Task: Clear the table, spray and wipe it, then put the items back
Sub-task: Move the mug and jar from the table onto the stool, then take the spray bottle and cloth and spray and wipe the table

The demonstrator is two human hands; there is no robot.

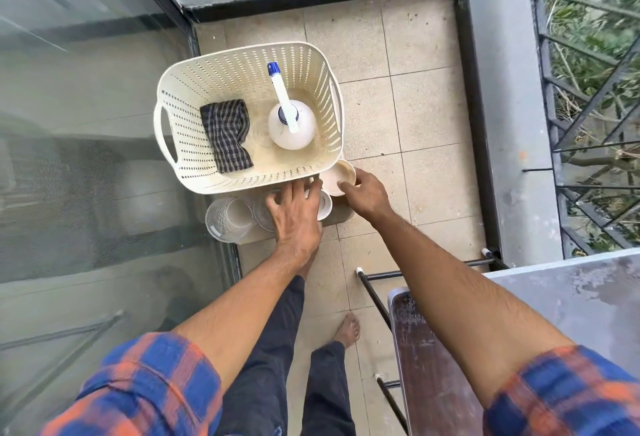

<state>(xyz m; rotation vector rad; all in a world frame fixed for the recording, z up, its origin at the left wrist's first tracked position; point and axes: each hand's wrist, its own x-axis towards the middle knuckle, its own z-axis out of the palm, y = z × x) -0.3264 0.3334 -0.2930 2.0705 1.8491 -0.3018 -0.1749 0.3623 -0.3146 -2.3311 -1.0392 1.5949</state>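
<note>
A cream perforated basket (194, 117) stands on the balcony floor and holds a white spray bottle (292, 124) with a blue nozzle and a dark checked cloth (227, 136). In front of it, on a low stand, are clear glasses (228, 217), a white cup (326, 206) and a beige bowl (337, 176). My left hand (296, 212) lies with spread fingers over the white cup and a glass. My right hand (367, 193) pinches the near rim of the beige bowl. The table (571, 300) is at the lower right, its grey top wet.
A glass door (86, 124) runs along the left. A grey parapet with a metal railing (588, 124) closes the right side. Dark table legs (377, 293) stand on the tiled floor (426, 106) near my bare foot (349, 330).
</note>
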